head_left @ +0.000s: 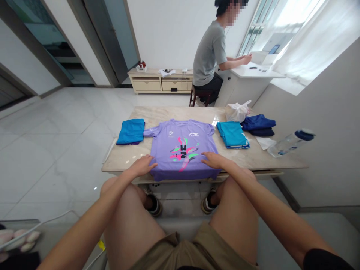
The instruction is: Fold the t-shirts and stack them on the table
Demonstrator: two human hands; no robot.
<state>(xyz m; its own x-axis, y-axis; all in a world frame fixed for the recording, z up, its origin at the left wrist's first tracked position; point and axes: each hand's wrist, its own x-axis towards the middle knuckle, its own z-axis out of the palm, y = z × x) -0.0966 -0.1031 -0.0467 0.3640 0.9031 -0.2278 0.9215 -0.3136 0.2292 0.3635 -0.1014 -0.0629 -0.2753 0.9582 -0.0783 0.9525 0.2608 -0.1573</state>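
A purple T-shirt (164, 150) with a bright multicoloured print lies spread front up on the low table, its collar at the far side. Its lower hem drapes over the table's near edge. My left hand (144, 165) rests at the shirt's lower left side, fingers stretched out. On the right part of the shirt, beside the print, my right hand (213, 160) lies with its fingers apart. Neither hand grips the cloth. A folded blue garment (131, 131) sits left of the shirt, with a purple edge under it. Folded teal clothes (233, 134) lie to its right.
On the marble-topped table (126, 159) are a dark blue garment pile (258, 123), a white plastic bag (238, 111) and a clear water bottle (289, 144). Beyond it, a person (209, 56) sits on a stool at a white desk (253, 73). A low cabinet (147, 83) lines the wall.
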